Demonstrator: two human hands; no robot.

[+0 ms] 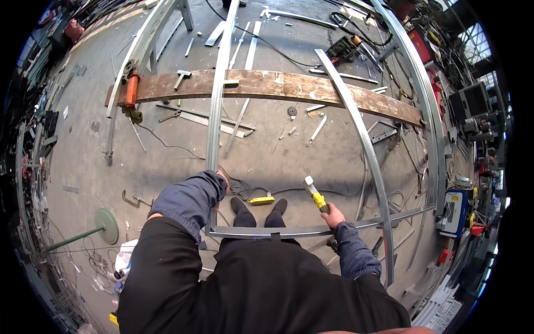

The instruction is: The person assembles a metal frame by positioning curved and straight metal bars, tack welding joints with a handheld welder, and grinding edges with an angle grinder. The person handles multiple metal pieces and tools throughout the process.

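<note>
My right hand point(334, 216) is closed round the grip of a hammer point(318, 199) with a yellow and black handle and a pale head. The hammer points up and away, inside a metal frame and above the floor. My left hand point(222, 181) is wrapped on the frame's left metal bar point(216, 122), close to the near corner; the sleeve and bar hide part of it. A near crossbar point(300, 231) runs in front of my waist. Right of the hammer, a slanting metal bar point(361, 133) crosses the near crossbar.
A worn wooden plank point(267, 85) lies crosswise beneath the bars. An orange clamp point(132, 90) hangs at its left end. Metal offcuts point(317, 131) and a black cable point(172, 146) litter the floor. A yellow tool point(261, 200) lies by my shoes. A green round-based stand point(107, 226) lies left.
</note>
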